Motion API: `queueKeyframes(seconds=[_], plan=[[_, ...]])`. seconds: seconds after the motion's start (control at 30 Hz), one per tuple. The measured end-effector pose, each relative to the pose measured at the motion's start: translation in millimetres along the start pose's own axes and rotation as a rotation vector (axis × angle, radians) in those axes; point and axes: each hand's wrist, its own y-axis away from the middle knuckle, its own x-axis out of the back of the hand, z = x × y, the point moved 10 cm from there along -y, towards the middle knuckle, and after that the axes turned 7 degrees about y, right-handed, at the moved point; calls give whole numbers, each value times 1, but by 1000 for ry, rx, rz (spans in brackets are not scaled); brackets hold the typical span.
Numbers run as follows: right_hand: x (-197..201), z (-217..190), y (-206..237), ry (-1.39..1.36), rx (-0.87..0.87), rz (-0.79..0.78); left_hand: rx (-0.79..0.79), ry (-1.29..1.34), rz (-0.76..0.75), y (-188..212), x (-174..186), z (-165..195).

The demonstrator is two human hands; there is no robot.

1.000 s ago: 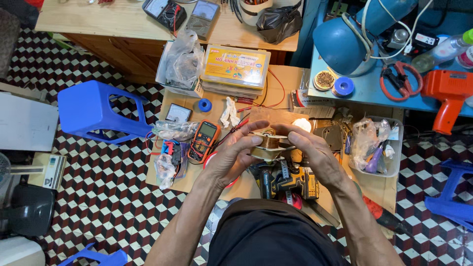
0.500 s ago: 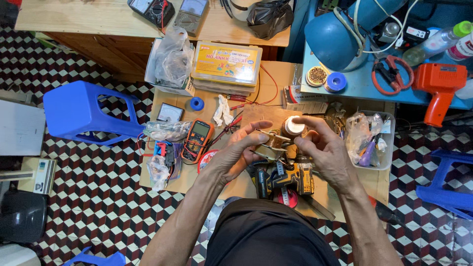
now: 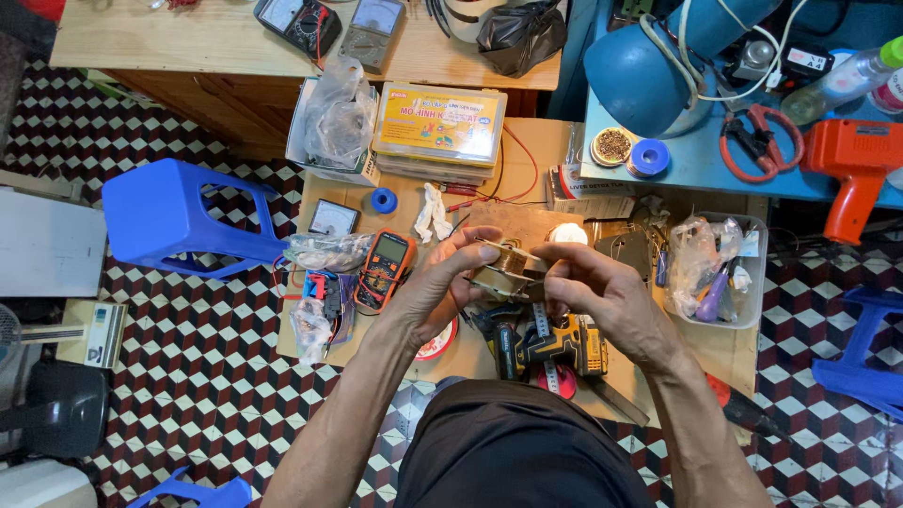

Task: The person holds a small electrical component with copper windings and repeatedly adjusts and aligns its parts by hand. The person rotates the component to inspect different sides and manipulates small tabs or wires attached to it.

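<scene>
Hands pinch a small metal part above the desk [image 3: 715, 348].
We hold the metal part [image 3: 503, 268], long axis nine-to-three, between left hand [image 3: 442, 287] and right hand [image 3: 602, 292], both closed on its ends.

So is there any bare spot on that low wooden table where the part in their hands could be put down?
Little. A bare strip of the low table lies below the clear plastic bin, and a small patch lies between the blue tape roll and the analog meter. Around the orange multimeter and cordless drill it is crowded.
</scene>
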Motion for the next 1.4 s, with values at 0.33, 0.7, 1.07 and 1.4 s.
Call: queueKeyframes(seconds=[0.33, 0.7, 1.07, 1.4], plan=[[-5, 9, 8, 308, 79, 248, 44, 164, -8, -11, 26, -25], [-30, 31, -10, 299, -13, 322, 97, 221, -235, -15, 44, -12], [-53, 15, -29, 340, 63, 379, -180, -334, -143, -33, 98, 22], [-56, 35, -52, 392, 127, 321, -534, -734, 64, -57, 118, 32]])
